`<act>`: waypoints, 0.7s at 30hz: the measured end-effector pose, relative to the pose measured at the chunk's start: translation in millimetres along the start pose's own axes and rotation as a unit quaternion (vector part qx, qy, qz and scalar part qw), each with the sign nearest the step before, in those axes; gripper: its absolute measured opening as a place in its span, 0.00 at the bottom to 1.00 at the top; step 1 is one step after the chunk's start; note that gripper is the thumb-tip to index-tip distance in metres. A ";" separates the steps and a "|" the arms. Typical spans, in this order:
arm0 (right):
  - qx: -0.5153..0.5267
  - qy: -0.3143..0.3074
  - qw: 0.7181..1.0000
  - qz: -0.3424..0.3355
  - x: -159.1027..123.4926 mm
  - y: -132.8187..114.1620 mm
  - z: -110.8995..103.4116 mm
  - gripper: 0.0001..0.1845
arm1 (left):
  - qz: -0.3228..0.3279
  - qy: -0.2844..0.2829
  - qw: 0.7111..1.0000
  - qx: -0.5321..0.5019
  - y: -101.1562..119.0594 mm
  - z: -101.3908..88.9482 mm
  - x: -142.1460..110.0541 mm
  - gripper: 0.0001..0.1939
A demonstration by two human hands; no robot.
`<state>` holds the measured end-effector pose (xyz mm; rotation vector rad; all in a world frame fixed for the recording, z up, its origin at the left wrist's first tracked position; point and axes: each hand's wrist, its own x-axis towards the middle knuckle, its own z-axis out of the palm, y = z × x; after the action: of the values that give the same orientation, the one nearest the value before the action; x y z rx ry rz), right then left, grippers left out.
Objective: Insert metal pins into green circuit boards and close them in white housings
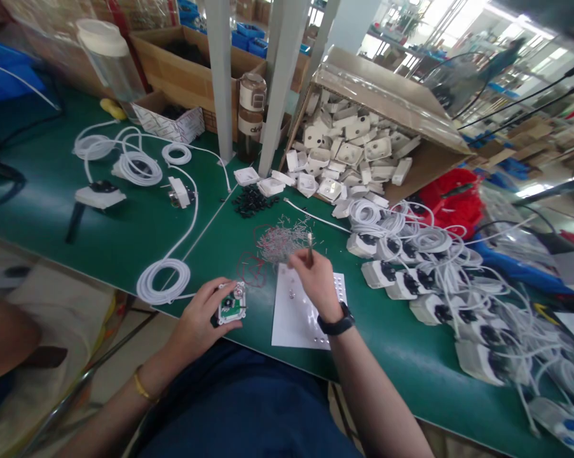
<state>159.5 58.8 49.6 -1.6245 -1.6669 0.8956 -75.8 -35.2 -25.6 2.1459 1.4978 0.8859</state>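
My left hand (205,313) grips a small white square housing with a green circuit board (231,304) at the near edge of the green table (124,222). My right hand (314,278), with a black wristband, pinches a thin metal tool or pin (309,243) upright above a white sheet (299,312) with small parts on it. A heap of small metal pins (280,240) lies just beyond the right hand. Red marker scribbles are on the table next to the housing.
A tipped cardboard box (386,95) spills white plastic shells (344,159). Corded white units (410,280) pile up at the right. Coiled white cables (165,280) lie at the left, small black parts (251,202) in the middle, a bottle (251,114) and grey posts (221,76) behind.
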 end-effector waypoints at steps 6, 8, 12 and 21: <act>-0.157 -0.030 0.987 -0.028 6.2 0.5 42.2 0.17 | 0.005 0.006 1.000 -0.005 -2.7 1.8 -0.3 0.31; -0.178 -0.028 0.983 -0.041 9.3 -2.7 57.1 0.12 | 0.009 0.010 1.000 0.000 -2.4 2.9 -0.7 0.30; -0.091 -0.029 0.994 -0.046 8.1 -10.3 45.1 0.08 | -0.009 0.000 1.000 0.012 -1.7 3.6 -0.3 0.34; 0.258 -0.039 0.949 0.176 -62.5 25.8 -82.8 0.16 | -0.060 -0.025 0.998 0.001 8.0 -9.1 13.7 0.30</act>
<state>244.5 -0.4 76.2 -1.5408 -1.0673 1.4498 -73.2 -25.8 -10.1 2.0393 1.5845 0.7848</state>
